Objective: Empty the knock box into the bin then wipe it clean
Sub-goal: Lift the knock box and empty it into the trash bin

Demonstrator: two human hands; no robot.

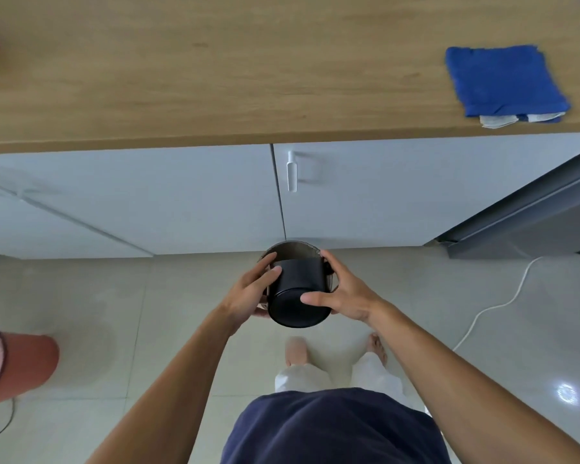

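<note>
The knock box (298,296) is a black cylinder, tipped over so its closed base faces me and its mouth points down and away. My left hand (250,293) grips its left side and my right hand (344,294) grips its right side. Just beyond and below it shows the round rim of a bin (293,246) on the floor against the white cabinet, mostly hidden by the knock box and my hands. A folded blue cloth (503,82) lies on the wooden counter at the far right. What is inside the knock box is hidden.
The wooden counter (215,72) runs across the top, with white cabinet doors (365,195) below it. A red bucket (17,363) lies on the tiled floor at the left. A white cable (503,303) trails on the floor at the right beside a grey appliance (533,222).
</note>
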